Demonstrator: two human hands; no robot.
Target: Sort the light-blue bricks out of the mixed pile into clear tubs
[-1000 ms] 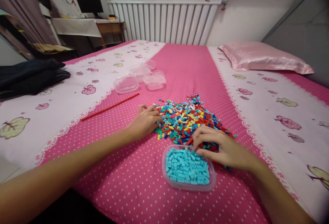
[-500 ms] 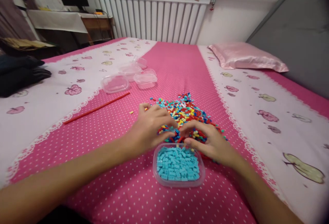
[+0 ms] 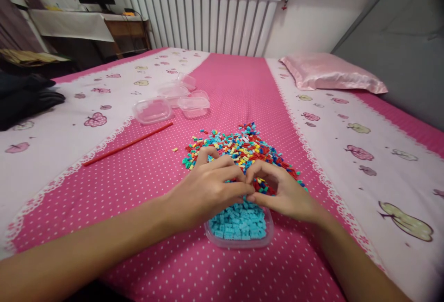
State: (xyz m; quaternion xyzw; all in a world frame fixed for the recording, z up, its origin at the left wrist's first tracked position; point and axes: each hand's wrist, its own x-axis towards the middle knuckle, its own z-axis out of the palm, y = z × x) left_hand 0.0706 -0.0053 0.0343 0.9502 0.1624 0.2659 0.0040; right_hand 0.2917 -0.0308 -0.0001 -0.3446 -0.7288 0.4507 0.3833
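My left hand (image 3: 217, 181) and my right hand (image 3: 277, 188) meet at the fingertips above the far rim of a clear plastic tub (image 3: 239, 243). Light-blue toy building bricks (image 3: 239, 223) fill the tub. Both hands are closed in a pinch, and whatever lies between the fingertips is hidden. Just beyond them spreads a heap of small mixed-colour building bricks (image 3: 256, 149), in red, yellow, blue, green and white. My left hand covers part of this heap. One yellow brick (image 3: 175, 150) lies apart on the sheet to the left.
Several clear plastic containers (image 3: 152, 111) stand farther back on the pink dotted bedsheet (image 3: 239, 80). A long red stick (image 3: 128, 144) lies at the left. A pink pillow (image 3: 333, 73) rests at the back right, and dark cloth (image 3: 27, 103) lies at the left edge.
My left hand has moved right and down from the heap, and its fingertips now meet those of my right hand. Both hands have closed to a pinch over the tub's far edge.
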